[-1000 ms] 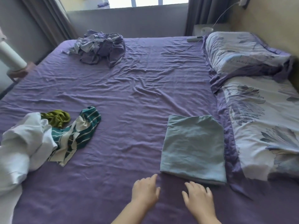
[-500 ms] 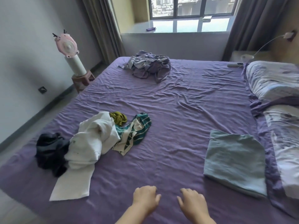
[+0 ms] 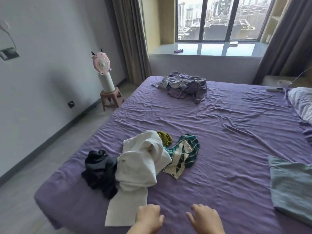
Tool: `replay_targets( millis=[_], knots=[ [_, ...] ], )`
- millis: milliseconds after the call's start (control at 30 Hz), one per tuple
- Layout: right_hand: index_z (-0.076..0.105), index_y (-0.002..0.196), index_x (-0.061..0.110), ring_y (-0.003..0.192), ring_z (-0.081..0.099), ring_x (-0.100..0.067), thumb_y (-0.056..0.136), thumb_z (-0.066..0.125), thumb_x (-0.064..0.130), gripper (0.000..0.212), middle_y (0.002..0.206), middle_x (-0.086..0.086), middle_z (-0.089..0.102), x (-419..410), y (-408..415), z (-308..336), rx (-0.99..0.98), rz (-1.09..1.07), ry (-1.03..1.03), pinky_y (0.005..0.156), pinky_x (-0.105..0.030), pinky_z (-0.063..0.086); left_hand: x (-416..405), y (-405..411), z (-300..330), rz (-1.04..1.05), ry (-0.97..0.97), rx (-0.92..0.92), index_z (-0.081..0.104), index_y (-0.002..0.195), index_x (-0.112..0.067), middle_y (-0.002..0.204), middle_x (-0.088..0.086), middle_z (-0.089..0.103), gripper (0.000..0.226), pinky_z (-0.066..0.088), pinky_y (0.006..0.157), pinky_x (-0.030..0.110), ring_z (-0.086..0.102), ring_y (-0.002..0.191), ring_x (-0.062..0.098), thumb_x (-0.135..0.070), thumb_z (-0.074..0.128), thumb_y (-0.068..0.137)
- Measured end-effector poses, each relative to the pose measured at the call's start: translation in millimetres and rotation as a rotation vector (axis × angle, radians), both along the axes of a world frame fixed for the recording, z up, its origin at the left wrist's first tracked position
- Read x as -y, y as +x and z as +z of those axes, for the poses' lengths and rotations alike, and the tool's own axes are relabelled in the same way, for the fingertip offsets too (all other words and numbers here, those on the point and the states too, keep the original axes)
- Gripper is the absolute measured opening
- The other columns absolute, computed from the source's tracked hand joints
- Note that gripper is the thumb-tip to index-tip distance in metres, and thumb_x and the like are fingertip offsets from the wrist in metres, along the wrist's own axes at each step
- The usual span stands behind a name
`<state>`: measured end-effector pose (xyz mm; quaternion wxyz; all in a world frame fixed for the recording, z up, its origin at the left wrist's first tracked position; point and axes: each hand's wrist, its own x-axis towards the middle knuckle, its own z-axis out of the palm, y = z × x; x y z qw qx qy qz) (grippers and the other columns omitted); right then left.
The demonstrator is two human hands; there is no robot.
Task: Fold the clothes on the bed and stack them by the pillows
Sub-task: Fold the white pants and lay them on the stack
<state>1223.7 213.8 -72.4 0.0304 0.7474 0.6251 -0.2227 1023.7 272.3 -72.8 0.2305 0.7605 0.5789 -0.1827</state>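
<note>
On the purple bed [image 3: 228,132] a heap of unfolded clothes lies at the near left: a white garment [image 3: 140,166], a dark garment [image 3: 99,171], an olive piece [image 3: 165,136] and a green-striped piece [image 3: 184,152]. A folded grey-blue garment [image 3: 292,188] lies flat at the right edge, near the floral pillow [image 3: 302,102]. A crumpled purple-grey pile [image 3: 185,85] sits at the far side. My left hand [image 3: 148,217] and my right hand [image 3: 204,220] hover empty over the near sheet, fingers apart, just below the white garment's trailing end.
A pink fan on a white cylinder [image 3: 103,73] stands on a small stool [image 3: 111,98] left of the bed. Curtains frame the window [image 3: 217,19] behind. A remote [image 3: 274,89] lies by the pillow. Grey floor runs along the bed's left side.
The view has swung left from the folded grey-blue garment toward the unfolded heap. Both hands have drawn away from the folded garment and stay empty.
</note>
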Motion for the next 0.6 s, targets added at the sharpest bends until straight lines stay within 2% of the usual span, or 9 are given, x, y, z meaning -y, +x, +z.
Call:
replay_targets(
  millis=[200, 433, 600],
  knots=[
    [0.053, 0.101, 0.026, 0.116, 0.051, -0.015, 0.089, 0.038, 0.057, 0.037, 0.118, 0.006, 0.059, -34.8, -49.9, 14.7, -0.009, 0.152, 0.014, 0.090, -0.029, 0.036, -5.5, -69.3, 12.4, 0.229, 0.044, 0.018, 0.058, 0.119, -0.026, 0.127, -0.002, 0.058, 0.041, 0.038, 0.097, 0.030, 0.053, 0.119, 0.023, -0.047, 0.040, 0.089],
    [0.057, 0.101, 0.023, 0.108, 0.056, -0.020, 0.089, 0.035, 0.057, 0.042, 0.111, 0.003, 0.062, -84.0, -101.9, 23.5, 0.049, 0.328, 0.102, 0.085, -0.032, 0.040, -25.0, -124.5, 25.6, 0.462, 0.079, 0.108, 0.062, 0.112, -0.029, 0.118, -0.006, 0.064, 0.034, 0.045, 0.089, 0.028, 0.059, 0.110, 0.020, -0.048, 0.045, 0.089],
    [0.056, 0.118, 0.027, 0.114, 0.052, -0.021, 0.087, 0.032, 0.069, 0.058, 0.118, 0.003, 0.061, -153.9, -141.0, 26.2, 0.039, 0.320, 0.131, 0.090, -0.034, 0.039, -85.5, -151.8, 17.4, 0.522, 0.039, 0.251, 0.063, 0.109, -0.031, 0.112, -0.011, 0.065, 0.039, 0.045, 0.082, 0.026, 0.060, 0.103, 0.014, -0.060, 0.047, 0.087]
  ],
)
